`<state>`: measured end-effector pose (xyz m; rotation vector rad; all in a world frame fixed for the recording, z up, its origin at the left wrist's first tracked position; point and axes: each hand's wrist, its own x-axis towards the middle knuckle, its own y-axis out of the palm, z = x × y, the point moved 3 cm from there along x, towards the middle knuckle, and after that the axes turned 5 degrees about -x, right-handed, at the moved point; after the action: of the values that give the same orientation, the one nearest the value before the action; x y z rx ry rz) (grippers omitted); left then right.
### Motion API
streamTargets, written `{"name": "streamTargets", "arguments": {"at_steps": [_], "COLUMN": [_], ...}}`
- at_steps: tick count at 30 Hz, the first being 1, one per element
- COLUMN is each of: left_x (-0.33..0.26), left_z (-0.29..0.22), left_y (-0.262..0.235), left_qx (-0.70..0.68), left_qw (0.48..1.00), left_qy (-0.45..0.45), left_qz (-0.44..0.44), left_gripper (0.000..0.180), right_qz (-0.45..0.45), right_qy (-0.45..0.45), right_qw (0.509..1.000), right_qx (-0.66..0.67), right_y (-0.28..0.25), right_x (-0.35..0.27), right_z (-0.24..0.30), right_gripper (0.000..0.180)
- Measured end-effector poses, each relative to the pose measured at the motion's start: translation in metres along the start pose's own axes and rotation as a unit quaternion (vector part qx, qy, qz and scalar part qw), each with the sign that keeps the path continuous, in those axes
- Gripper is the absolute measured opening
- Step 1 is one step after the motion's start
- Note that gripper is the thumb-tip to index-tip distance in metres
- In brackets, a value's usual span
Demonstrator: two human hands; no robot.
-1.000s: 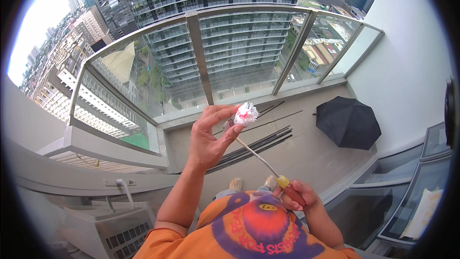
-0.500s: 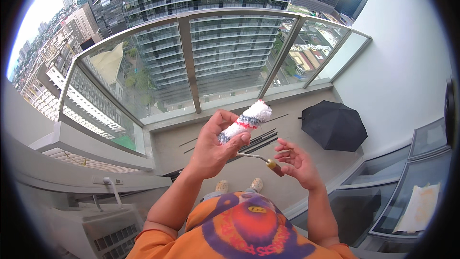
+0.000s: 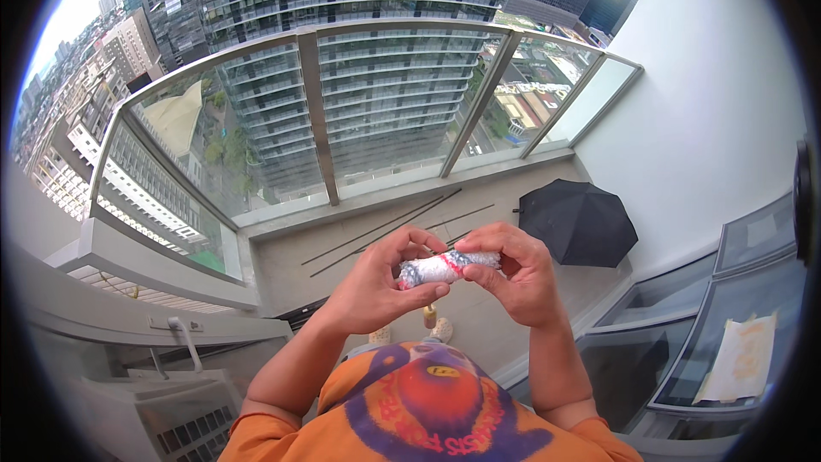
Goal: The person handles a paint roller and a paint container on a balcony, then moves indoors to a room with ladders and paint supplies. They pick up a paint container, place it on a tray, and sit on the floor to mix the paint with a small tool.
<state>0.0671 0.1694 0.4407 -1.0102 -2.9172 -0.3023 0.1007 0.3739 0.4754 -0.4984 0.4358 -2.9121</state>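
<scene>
Balcony floor (image 3: 479, 312), beige and smooth-looking, is stretching below both hands; metal-framed glass railing (image 3: 315, 111) is rising beyond them. Fluffy roller sleeve (image 3: 438, 269) is lying roughly level between the hands. Left hand (image 3: 363, 287) is pinching its left end, thumb on the near side, fingers on the far side; right hand (image 3: 523, 281) is gripping the right end much the same way. Probably handling light: soft and squashy outside, stiffer at the core, neither slippery nor fragile; the ends are offering good holds. Pile is looking shaggy, white with red and grey bands, on a cylinder. Yellowish handle (image 3: 430, 317) is showing just below the hands, its upper part hiding. Black fabric umbrella (image 3: 580, 223) is sitting open beyond the right hand; thin dark strips (image 3: 383, 225) are lying beyond the left.
</scene>
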Motion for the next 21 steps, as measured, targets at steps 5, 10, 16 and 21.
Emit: {"name": "streamTargets", "arguments": {"at_steps": [5,10,16,21], "left_x": [-0.004,-0.006,-0.006,-0.007], "left_z": [0.013,0.018,0.014,0.016], "left_y": [-0.004,-0.006,-0.002,0.000], "left_qx": [-0.096,-0.097,-0.014,0.010], "left_qw": [0.995,0.994,0.998,0.999], "left_qy": [0.017,0.043,0.041,-0.024], "left_qz": [-0.002,0.001,-0.035,-0.046], "left_gripper": [0.044,0.039,0.037,0.036], "right_qz": [-0.005,-0.007,0.011,-0.008], "right_qy": [0.030,0.050,-0.058,-0.031], "right_qw": [0.999,0.999,0.978,0.989], "right_qx": [0.014,0.015,-0.200,-0.141], "right_y": [-0.001,0.000,0.011,0.019], "right_x": [-0.004,-0.002,0.008,0.012], "right_z": [-0.004,0.000,0.018,0.009], "right_gripper": [0.023,0.024,0.031,0.018]}}
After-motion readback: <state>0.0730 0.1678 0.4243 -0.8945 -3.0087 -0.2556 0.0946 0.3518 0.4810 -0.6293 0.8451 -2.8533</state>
